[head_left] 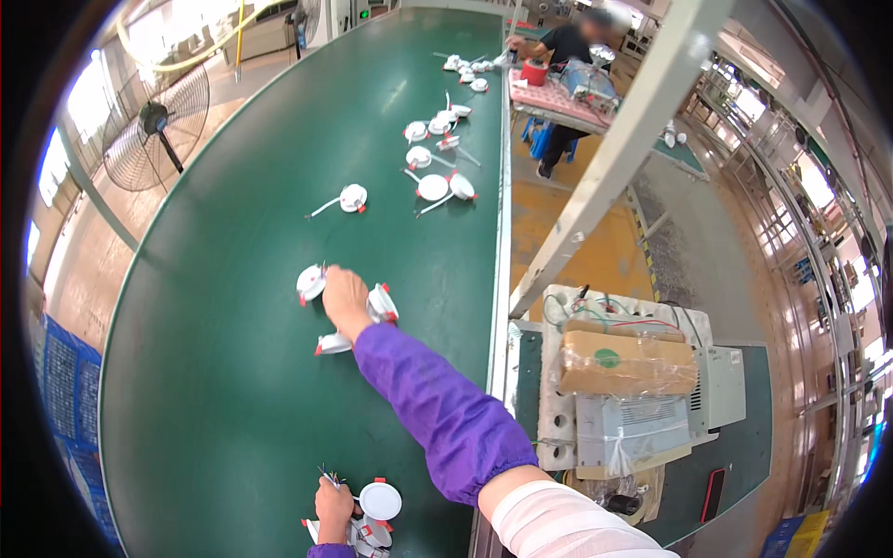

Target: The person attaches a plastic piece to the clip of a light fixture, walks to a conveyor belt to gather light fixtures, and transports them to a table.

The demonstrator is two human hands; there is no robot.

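Note:
Small round white downlights with red clips and short white cables lie on a green conveyor belt (pixel 223 372). Low in the view, my left hand (pixel 333 507) is closed around the cables of several downlights; their bare wire ends stick up above the fist. One of these, a downlight (pixel 380 500) with its flat face up, sits just right of that hand. My right hand (pixel 345 298), in a purple sleeve, reaches forward with curled fingers at the cable of a downlight (pixel 311 285). A second downlight (pixel 382 303) is beside the wrist, a third (pixel 333 344) just below it. The fingertips are partly hidden.
Farther up the belt lie a lone downlight (pixel 353 198) and a loose group of downlights (pixel 433 187). Right of the belt's rail, a taped cardboard box (pixel 628 361) sits on equipment beside a slanted metal post (pixel 609 167). A fan (pixel 156 121) stands left; a co-worker (pixel 569 46) is at the far right.

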